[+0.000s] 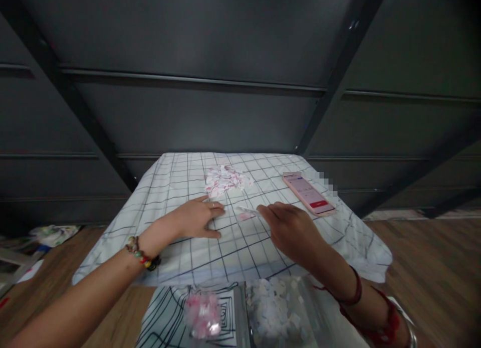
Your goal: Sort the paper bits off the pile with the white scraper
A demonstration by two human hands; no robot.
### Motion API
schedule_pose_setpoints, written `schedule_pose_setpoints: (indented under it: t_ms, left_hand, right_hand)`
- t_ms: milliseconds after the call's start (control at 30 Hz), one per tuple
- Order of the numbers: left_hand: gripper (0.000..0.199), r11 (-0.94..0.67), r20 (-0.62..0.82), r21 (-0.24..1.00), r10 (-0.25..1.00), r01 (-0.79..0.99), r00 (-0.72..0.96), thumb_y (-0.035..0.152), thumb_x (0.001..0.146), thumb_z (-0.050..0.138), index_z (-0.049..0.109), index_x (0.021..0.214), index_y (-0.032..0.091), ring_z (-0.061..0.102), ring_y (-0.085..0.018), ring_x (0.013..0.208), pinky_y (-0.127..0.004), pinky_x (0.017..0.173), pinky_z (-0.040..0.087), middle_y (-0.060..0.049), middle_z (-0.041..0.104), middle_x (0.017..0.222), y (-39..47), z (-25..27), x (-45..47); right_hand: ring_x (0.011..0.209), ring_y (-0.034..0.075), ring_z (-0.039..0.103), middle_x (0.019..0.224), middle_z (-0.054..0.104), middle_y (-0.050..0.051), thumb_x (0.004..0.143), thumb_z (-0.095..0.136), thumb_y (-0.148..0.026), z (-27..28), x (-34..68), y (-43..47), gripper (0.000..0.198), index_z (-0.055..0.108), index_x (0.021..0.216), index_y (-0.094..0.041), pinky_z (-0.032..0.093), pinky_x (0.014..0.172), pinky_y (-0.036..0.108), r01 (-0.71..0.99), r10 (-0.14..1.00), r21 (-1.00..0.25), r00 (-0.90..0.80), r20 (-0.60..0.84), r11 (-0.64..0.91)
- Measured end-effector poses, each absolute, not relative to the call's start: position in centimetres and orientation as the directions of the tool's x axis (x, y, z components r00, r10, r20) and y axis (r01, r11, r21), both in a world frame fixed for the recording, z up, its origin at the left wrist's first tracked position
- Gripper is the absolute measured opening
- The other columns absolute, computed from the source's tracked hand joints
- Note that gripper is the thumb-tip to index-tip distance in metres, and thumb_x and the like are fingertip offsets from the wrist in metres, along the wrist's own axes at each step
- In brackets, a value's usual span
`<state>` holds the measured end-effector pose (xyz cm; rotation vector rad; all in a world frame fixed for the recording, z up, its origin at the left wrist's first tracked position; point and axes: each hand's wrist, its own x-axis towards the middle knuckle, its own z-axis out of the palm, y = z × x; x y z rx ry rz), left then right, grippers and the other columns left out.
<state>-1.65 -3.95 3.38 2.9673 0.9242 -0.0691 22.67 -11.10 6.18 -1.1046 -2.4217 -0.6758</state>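
My right hand (291, 227) is closed in a pinch on a small whitish strip (248, 209) that points left over the cloth. A pinkish patch shows just under the strip; whether it belongs to it, I cannot tell. My left hand (199, 217) rests on the checked white cloth (180, 172) with its fingers spread and nothing in it. Just beyond its fingertips lies a loose pile of small white and pink paper-like pieces (225, 180).
A phone in a pink case (308, 193) lies at the right, its screen lit. Nearest me are a clear bag of pink pieces (203, 315) and a clear bag of whitish pieces (274, 310). Behind the table stands a dark panelled wall (195, 117).
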Motion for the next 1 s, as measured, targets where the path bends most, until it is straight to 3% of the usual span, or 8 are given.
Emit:
schedule_pose_setpoints:
  t_ms: [133,300,600,800,1000]
  left_hand:
    - [0.069,-0.775,-0.133,0.037,0.621,0.630,0.772,0.056,0.085,0.050,0.033,0.138,0.014,0.038,-0.028,0.127,-0.044,0.106,0.022,-0.015,0.035,0.142,-6.9,2.6,-4.5]
    - [0.073,-0.742,-0.130,0.084,0.653,0.665,0.746,0.059,0.090,0.037,0.014,0.145,0.016,0.016,-0.028,0.137,-0.043,0.108,0.020,-0.014,0.014,0.149,-10.0,1.4,-8.2]
    - [0.071,-0.727,-0.092,0.057,0.678,0.684,0.729,0.055,0.092,0.035,0.012,0.145,0.014,0.012,-0.029,0.137,-0.045,0.109,0.014,-0.015,0.014,0.149,-10.9,0.1,-9.1]
    - [0.074,-0.710,-0.103,0.042,0.697,0.703,0.710,0.056,0.091,0.034,0.009,0.145,0.012,0.011,-0.031,0.137,-0.046,0.109,0.014,-0.016,0.012,0.150,-11.2,0.2,-9.3]
    - [0.076,-0.719,-0.055,0.058,0.690,0.692,0.722,0.057,0.090,0.037,0.010,0.145,0.013,0.014,-0.031,0.137,-0.046,0.109,0.015,-0.017,0.014,0.149,-11.5,0.1,-9.4]
  right_hand:
    - [0.056,0.015,0.053,0.065,0.064,0.005,0.068,0.037,0.003,6.7,22.0,-12.0,0.035,0.061,0.088,-0.011,0.035,0.052,0.027,0.799,0.624,0.262,-0.591,0.512,0.541]
    - [0.059,0.017,0.058,0.068,0.066,0.007,0.073,0.039,0.001,7.1,21.6,-12.3,0.030,0.063,0.087,-0.012,0.035,0.052,0.027,0.890,0.774,0.244,-0.455,0.441,0.384]
    - [0.056,0.015,0.052,0.062,0.062,0.004,0.067,0.038,0.002,7.6,18.4,-14.7,0.030,0.060,0.081,-0.014,0.033,0.052,0.026,0.750,0.631,0.194,-0.644,0.433,0.633]
    - [0.054,0.014,0.051,0.065,0.063,0.005,0.071,0.038,0.001,7.8,19.1,-14.1,0.028,0.060,0.081,-0.014,0.030,0.049,0.026,0.784,0.654,0.192,-0.604,0.455,0.591]
    - [0.052,0.015,0.053,0.058,0.060,0.003,0.068,0.039,0.003,7.5,18.6,-15.6,0.028,0.060,0.077,-0.014,0.036,0.049,0.027,0.687,0.529,0.185,-0.678,0.510,0.702]
